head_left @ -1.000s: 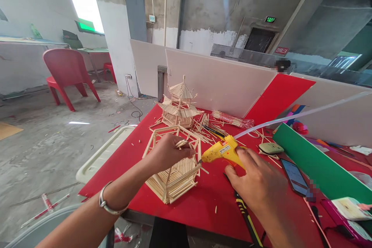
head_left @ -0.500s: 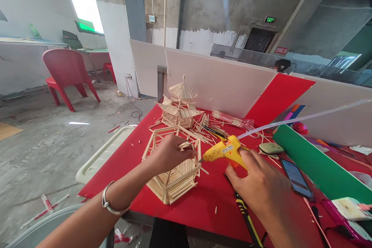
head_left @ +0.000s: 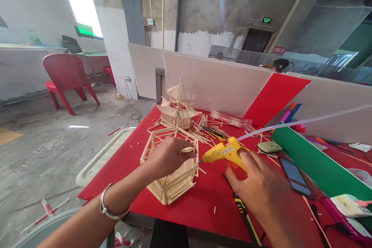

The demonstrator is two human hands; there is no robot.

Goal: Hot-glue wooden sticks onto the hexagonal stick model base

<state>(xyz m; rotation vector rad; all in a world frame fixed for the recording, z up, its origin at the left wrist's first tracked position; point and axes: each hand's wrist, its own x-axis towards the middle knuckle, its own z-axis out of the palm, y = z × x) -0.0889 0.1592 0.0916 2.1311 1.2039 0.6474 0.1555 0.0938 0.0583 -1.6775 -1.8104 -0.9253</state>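
Red tabletop (head_left: 203,201) shows between edge (head_left: 188,228) and stick frame (head_left: 180,190).

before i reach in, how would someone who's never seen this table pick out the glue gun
On the red tabletop, find the nearer stick frame. Just right of it, the right grip holds the glue gun, nozzle toward the frame. Unlike its neighbours, it is pistol-shaped and mostly yellow, with a long translucent rod jutting from its back.

Red tbl (head_left: 122,168) w/ hex stick frame (head_left: 166,195), pagoda (head_left: 179,113), loose sticks (head_left: 203,135), ph. (head_left: 295,176)
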